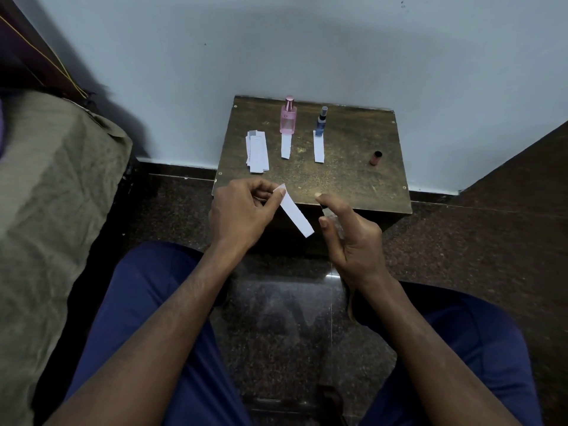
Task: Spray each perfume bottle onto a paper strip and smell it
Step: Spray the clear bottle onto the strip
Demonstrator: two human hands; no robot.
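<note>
My left hand [242, 210] pinches the top end of a white paper strip [296, 214], which slants down to the right. My right hand [347, 232] is closed around a small clear perfume bottle [329, 214], mostly hidden by the fingers, with the index finger on its top, beside the strip's lower end. On the small wooden table [353, 179] a pink perfume bottle [288, 116] and a slim blue perfume bottle [322, 121] stand upright at the back. A used strip [285, 146] lies in front of the pink one, another strip [318, 146] in front of the blue one.
A stack of spare strips [257, 153] lies at the table's left. A small brown cap [375, 157] lies on its side at the right. A bed with olive cloth [55, 192] is on my left, and a pale wall rises behind the table.
</note>
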